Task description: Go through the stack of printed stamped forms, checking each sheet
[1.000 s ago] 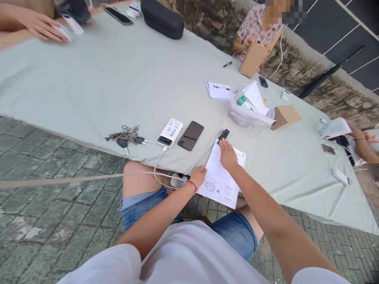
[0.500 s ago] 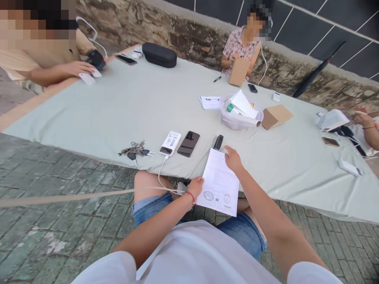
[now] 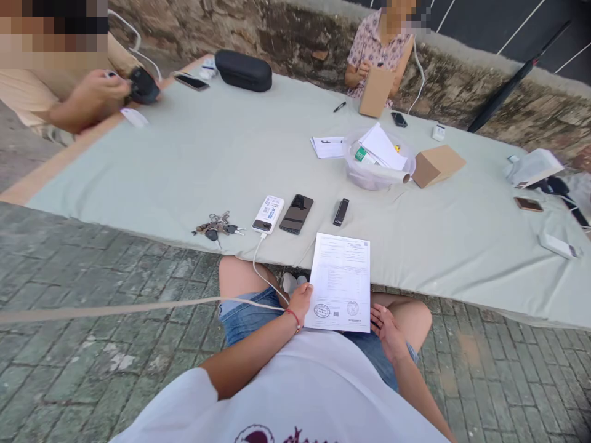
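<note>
My left hand [image 3: 301,301] pinches the left edge of a printed sheet of paper [image 3: 341,277] that bears two round stamps near its bottom. The sheet reaches from above my lap to the table's near edge. Beside its lower right corner is my right hand [image 3: 386,329], open with the fingers spread, over my thigh. Just beyond the top of the paper lies a small black stapler [image 3: 341,211]. To its left are a dark phone [image 3: 296,214] and a white power bank [image 3: 268,213] with a cable plugged in.
A bunch of keys [image 3: 219,227] lies near the front edge. Farther back stand a clear plastic tub [image 3: 369,178] with papers, a brown box [image 3: 438,166] and a black case [image 3: 243,71]. People sit at the left, far and right sides. A cable crosses above my lap.
My right hand has drawn back from the upper right of the sheet to beside its lower right corner. The sheet now lies straighter, and the stapler appears uncovered.
</note>
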`<state>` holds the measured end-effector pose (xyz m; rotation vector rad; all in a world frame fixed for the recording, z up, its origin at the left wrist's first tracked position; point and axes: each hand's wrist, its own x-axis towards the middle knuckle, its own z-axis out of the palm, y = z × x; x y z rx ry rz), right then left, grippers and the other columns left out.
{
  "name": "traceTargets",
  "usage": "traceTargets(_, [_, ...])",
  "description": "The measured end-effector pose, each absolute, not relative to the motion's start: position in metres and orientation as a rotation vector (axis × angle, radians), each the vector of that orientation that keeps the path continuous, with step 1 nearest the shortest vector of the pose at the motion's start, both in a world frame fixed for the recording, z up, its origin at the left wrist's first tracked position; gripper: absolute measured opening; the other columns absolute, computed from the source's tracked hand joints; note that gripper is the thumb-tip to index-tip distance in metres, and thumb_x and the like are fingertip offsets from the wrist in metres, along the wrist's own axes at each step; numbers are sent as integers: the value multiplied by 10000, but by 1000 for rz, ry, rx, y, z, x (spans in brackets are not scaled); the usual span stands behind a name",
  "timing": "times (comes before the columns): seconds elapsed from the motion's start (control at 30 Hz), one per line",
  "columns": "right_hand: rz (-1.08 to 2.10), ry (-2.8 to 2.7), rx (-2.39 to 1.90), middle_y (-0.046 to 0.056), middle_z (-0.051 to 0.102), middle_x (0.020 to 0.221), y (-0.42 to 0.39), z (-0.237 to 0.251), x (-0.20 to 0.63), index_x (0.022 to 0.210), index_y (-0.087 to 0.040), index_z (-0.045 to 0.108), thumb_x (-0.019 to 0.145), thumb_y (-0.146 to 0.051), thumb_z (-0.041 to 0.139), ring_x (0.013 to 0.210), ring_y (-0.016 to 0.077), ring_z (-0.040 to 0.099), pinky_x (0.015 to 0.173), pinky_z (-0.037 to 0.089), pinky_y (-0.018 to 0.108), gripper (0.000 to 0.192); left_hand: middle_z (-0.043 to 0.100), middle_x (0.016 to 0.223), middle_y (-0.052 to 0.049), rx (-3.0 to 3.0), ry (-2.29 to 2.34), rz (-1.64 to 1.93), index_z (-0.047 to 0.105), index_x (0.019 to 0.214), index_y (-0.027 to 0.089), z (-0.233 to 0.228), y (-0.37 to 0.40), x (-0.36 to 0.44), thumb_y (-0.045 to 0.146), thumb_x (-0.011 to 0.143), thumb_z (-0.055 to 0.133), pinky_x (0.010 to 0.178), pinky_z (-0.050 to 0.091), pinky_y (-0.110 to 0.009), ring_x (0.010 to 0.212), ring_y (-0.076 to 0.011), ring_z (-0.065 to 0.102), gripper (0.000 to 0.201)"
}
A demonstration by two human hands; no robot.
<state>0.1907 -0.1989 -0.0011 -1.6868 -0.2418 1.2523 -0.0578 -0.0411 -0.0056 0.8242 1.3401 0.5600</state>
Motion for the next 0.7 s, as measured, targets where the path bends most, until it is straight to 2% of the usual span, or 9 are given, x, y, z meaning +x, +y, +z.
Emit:
traceTargets(0.17, [1318,-222,-1549,79,813,1050,-160,11,175,1010,-238,697,701,-536,895,996,342,777,860,647,511,473,684,751,-32,726,1368,587,559,751,208,4,-34,-45,541,754,759,756,541,-359,799,-239,677,389])
traceTargets(0.3, [1390,-247,-1501,99,808,1117,-136,20,178,1112,-227,723,675,-444,932,1003,354,780,922,628,550,530,746,846,-58,455,1108,630,606,858,187,12,-36,-60,582,599,902,783,564,-376,828,-245,709,558])
traceTargets(0.4, [1396,-274,-1481,103,797,1171,-128,22,179,1163,-226,730,699,-465,918,1036,352,775,966,615,553,555,774,935,-114,354,957,490,691,965,159,16,-44,-89,643,646,868,748,569,-356,852,-254,722,605])
traceTargets(0.53, [1493,-293,-1479,118,773,1237,-127,16,171,1196,-212,731,727,-467,907,1132,366,745,1017,591,564,562,784,927,-125,356,1086,358,750,1023,136,14,-52,-126,554,729,853,656,539,-302,766,-216,708,522])
traceTargets(0.7, [1450,-319,-1582,109,765,1261,-136,2,161,1219,-208,717,760,-506,873,1164,346,732,1057,567,546,569,777,845,-122,479,1201,466,756,936,102,4,-48,-125,582,647,899,664,537,-331,754,-235,708,578])
